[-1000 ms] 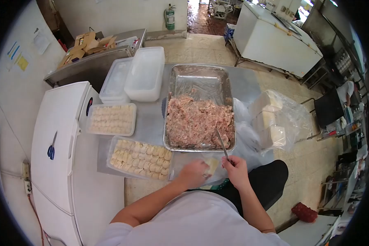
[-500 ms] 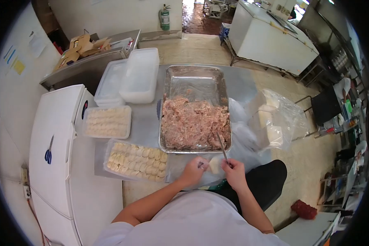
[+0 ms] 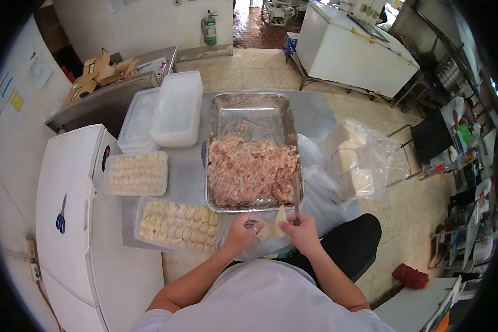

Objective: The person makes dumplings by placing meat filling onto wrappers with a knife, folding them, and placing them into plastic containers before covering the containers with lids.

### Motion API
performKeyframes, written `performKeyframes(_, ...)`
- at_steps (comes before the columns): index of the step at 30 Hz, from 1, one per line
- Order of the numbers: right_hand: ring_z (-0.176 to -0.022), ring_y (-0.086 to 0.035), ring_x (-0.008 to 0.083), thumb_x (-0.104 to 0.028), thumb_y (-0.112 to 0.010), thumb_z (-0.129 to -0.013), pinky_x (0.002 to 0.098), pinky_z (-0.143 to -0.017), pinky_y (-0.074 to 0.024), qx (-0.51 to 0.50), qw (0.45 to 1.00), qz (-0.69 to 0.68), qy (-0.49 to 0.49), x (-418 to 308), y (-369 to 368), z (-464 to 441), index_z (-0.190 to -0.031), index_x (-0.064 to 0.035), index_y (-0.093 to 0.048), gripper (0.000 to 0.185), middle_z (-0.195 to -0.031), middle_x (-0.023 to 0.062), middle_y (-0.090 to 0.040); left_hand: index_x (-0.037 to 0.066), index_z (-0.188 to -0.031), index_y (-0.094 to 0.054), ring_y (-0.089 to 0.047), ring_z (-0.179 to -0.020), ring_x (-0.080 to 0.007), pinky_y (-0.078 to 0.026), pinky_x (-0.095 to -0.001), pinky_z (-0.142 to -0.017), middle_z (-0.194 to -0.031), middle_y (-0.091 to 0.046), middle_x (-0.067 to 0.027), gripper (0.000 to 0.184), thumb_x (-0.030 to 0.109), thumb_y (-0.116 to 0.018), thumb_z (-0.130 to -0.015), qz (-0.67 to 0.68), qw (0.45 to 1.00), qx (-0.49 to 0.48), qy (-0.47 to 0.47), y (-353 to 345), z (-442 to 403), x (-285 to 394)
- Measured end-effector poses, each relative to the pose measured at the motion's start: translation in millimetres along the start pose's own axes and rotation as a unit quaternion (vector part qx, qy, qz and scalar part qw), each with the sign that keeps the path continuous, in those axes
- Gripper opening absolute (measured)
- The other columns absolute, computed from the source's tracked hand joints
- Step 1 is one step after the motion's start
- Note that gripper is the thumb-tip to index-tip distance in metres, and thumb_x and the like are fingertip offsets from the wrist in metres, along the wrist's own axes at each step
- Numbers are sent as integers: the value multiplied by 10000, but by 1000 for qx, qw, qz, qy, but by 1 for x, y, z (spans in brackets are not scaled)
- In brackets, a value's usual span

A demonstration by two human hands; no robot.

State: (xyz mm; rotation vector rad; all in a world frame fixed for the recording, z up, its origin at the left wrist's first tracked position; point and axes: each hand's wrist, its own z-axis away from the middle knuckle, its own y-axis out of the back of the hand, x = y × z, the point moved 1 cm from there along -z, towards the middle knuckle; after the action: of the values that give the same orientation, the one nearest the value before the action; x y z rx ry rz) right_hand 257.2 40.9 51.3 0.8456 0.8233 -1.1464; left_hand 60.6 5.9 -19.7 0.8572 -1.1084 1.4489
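Note:
My left hand (image 3: 242, 231) is closed near the front edge of the table, its fingertips on a pale dough wrapper (image 3: 264, 232). A small dark patch shows at its curled fingers; I cannot make out what it is. My right hand (image 3: 303, 231) grips a narrow flat metal tool (image 3: 297, 193), which stands nearly upright, and pinches another pale wrapper (image 3: 281, 223). Right beyond both hands is a metal tray (image 3: 254, 99) with pink minced filling (image 3: 252, 169) heaped in its near part. A plastic container (image 3: 138, 235) of folded dumplings (image 3: 178, 226) stands left of my left hand.
A second container of dumplings (image 3: 136, 173) sits farther left, below stacked translucent tubs (image 3: 176, 110). Right of the tray lie plastic sheeting (image 3: 318, 185) and a bag with blocks of pale wrappers (image 3: 348, 160). A white fridge (image 3: 66, 221) borders the table's left side.
The metal tool has swung to nearly upright. A wrapper now stands raised at my right fingers, and another shows by my left. The whole view has shifted slightly.

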Motion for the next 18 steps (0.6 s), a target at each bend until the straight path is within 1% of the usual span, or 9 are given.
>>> performKeyframes(2,-628,-540,60,-129,-758,-896,246,-566,-446,-20,994,93,55,4,-7,-1,-1050,19,-697,221,-696,-20,-616,38,-1145,-645,-644,-981,-144,-521,-334,-890,-1107,-678,-66,190,175,-626,-1015,40,999,9,4,-1,-3,-13)
performKeyframes(3,-659,-554,63,-126,-749,-901,247,-601,-464,-51,989,126,62,1,-13,1,-1088,22,-700,243,-717,-21,-628,30,-1190,-634,-647,-1007,-164,-515,-346,-922,-1146,-675,-83,236,199,-608,-1027,171,984,-31,41,-2,-1,-12)
performKeyframes(5,-703,-584,86,-121,-727,-916,261,-658,-494,-79,985,134,75,-6,-17,5,-1153,10,-703,272,-749,-9,-650,14,-1280,-612,-654,-1058,-204,-502,-370,-986,-1225,-670,-116,330,246,-571,-1049,420,894,-108,111,-5,4,-8)
performKeyframes(7,-727,-615,126,-116,-700,-936,288,-704,-515,-74,990,84,87,-18,-17,6,-1207,-19,-703,288,-771,17,-672,20,-1336,-582,-656,-1093,-231,-501,-392,-988,-1283,-652,-125,364,250,-556,-1055,379,912,-105,115,-9,2,-2)
performKeyframes(10,-821,-709,308,-122,-642,-923,419,-734,-555,46,916,301,263,-29,17,-15,-1186,-21,-682,284,-963,144,-721,24,-1327,-601,-666,-1114,-254,-505,-412,-963,-1279,-666,-133,351,240,-538,-1057,327,932,-84,132,-7,0,-12)
performKeyframes(13,-890,-715,353,-96,-586,-907,454,-759,-569,48,814,550,183,-54,51,-24,-1192,-93,-700,307,-957,132,-718,6,-1258,-647,-684,-1096,-272,-511,-421,-924,-1198,-704,-144,327,233,-549,-1043,29,983,-101,148,12,0,-16)
performKeyframes(14,-895,-718,342,-98,-578,-902,452,-761,-574,38,789,593,156,-58,53,-28,-1193,-109,-702,317,-956,124,-719,-3,-1232,-662,-690,-1086,-279,-513,-424,-911,-1166,-717,-148,324,233,-558,-1036,-115,976,-111,147,17,0,-14)
performKeyframes(17,-898,-727,316,-112,-563,-900,446,-755,-584,6,719,686,109,-59,59,-35,-1201,-150,-705,335,-953,107,-721,-27,-1156,-688,-705,-1014,-284,-525,-417,-870,-1054,-737,-139,306,220,-555,-1034,-409,910,-71,-11,15,8,-4)
performKeyframes(18,-893,-730,309,-124,-562,-908,443,-746,-586,-6,705,699,117,-52,61,-40,-1206,-160,-703,332,-953,105,-723,-21,-1147,-691,-706,-1006,-279,-527,-419,-859,-1043,-737,-131,296,216,-553,-1036,-405,911,-80,4,15,9,3)
